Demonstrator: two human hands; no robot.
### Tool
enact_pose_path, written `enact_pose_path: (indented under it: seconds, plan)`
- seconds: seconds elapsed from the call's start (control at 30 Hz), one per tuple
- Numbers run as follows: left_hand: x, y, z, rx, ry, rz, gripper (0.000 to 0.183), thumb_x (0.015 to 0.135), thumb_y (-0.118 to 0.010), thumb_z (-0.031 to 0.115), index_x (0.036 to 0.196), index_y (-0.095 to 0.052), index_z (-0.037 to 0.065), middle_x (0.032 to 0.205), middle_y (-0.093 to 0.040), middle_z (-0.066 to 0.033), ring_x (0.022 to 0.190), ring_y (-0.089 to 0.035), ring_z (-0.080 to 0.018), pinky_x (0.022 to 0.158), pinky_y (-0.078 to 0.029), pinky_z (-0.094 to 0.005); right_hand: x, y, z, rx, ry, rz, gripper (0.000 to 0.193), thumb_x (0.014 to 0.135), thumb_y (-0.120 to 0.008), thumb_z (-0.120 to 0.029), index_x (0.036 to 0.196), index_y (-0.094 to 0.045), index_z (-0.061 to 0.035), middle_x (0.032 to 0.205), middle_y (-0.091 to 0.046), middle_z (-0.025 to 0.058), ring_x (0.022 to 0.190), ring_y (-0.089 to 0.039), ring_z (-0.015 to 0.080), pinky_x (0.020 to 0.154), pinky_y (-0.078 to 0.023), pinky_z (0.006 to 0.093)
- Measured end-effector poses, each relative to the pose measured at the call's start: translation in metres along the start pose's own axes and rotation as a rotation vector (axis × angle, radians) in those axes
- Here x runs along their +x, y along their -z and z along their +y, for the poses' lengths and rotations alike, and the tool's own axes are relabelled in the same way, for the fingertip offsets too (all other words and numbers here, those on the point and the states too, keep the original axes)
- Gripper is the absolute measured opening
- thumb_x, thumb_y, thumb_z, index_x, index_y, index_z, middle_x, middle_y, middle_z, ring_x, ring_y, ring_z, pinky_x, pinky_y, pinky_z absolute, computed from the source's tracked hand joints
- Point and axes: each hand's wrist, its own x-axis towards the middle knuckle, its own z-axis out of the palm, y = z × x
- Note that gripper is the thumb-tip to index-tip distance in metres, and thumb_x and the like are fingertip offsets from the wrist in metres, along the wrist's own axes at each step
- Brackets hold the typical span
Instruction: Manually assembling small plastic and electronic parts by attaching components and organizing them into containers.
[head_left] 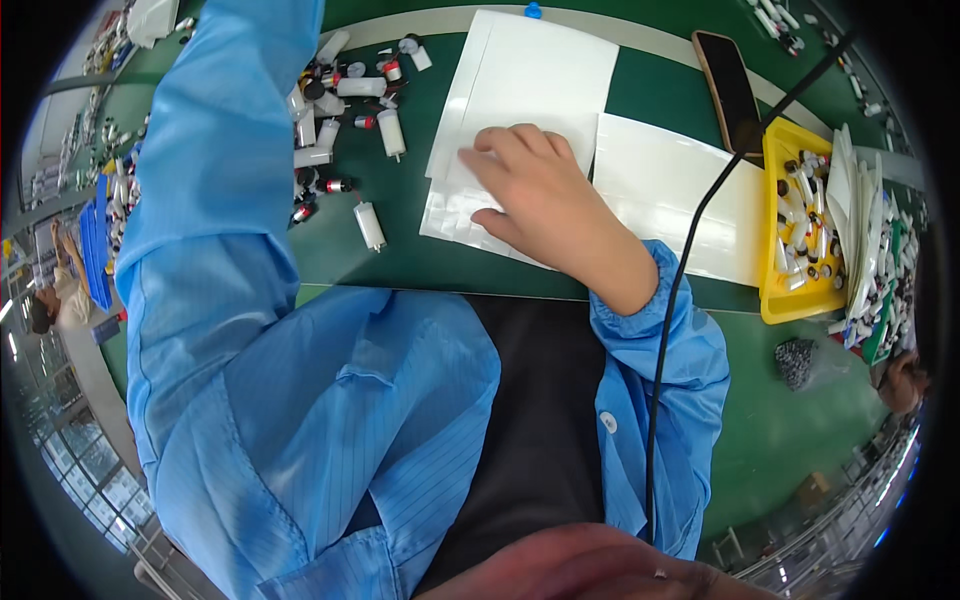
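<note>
My right hand [540, 190] rests palm down over a white glossy sheet [535, 75] on the green table. Its fingers are bent and apart, the index finger slightly blurred, and I see nothing held in them. What lies under the palm is hidden. A second white sheet [680, 190] lies to the right. My left arm [215, 150], in a blue sleeve, reaches past the top edge, so the left hand is out of the picture. Beside that sleeve is a heap of small white cylinders [360, 87] with black and red ends. One white cylinder [369, 226] lies apart, nearer me.
A phone [728, 85] lies at the far right. A yellow bin [800, 308] of small cylinders stands nearby, white sheets [858, 215] beside it. A black cable [690, 240] hangs across the view. At left are a blue tray [97, 250] and another person [68, 290].
</note>
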Motion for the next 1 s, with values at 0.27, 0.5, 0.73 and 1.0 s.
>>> enact_pose_path:
  seconds: [0.27,0.5,0.73,1.0]
  plan:
    - [-0.091,0.119,0.156,-0.977,0.163,0.332,0.038,0.095,-0.066,0.043,0.089,-0.07,0.006,0.083,-0.065,-0.0022,0.078,-0.058,-0.0131,0.073,-0.047,-0.0315,0.02,0.006,0.004,0.088,0.018,-0.151,0.021,0.076,-0.07,-0.008,0.096,-0.068,-0.0031,0.1,-0.06,0.011,0.098,-0.061,0.0289,0.086,-0.048,0.0407]
    - [-0.149,0.05,0.229,-2.245,0.515,-0.192,0.052,0.102,-0.046,0.058,0.12,-0.056,0.01,0.103,-0.063,-0.0111,0.097,-0.06,-0.0247,0.09,-0.05,-0.0386,0.024,-0.033,-0.012,0.001,-0.093,-0.067,0.018,0.08,-0.072,-0.012,0.094,-0.067,-0.0012,0.09,-0.061,0.0139,0.082,-0.065,0.0319,0.075,-0.054,0.0412]
    - [-0.164,0.008,0.232,-2.321,0.8,-0.2,0.064,0.103,-0.043,0.058,0.121,-0.052,-0.002,0.114,-0.058,-0.0197,0.115,-0.058,-0.0307,0.081,-0.052,-0.0408,0.03,-0.032,-0.011,0.007,-0.087,-0.111,0.018,0.077,-0.073,-0.012,0.091,-0.066,-0.0022,0.089,-0.061,0.0125,0.083,-0.065,0.0299,0.075,-0.052,0.0405]
    - [-0.169,-0.001,0.227,-2.372,0.776,-0.2,0.058,0.103,-0.043,0.057,0.115,-0.055,0.001,0.108,-0.06,-0.0197,0.108,-0.062,-0.0311,0.077,-0.053,-0.0378,0.028,-0.034,-0.019,0.014,-0.129,-0.039,0.011,0.079,-0.071,-0.011,0.087,-0.067,-0.0048,0.09,-0.06,0.0094,0.082,-0.064,0.0285,0.074,-0.049,0.042]
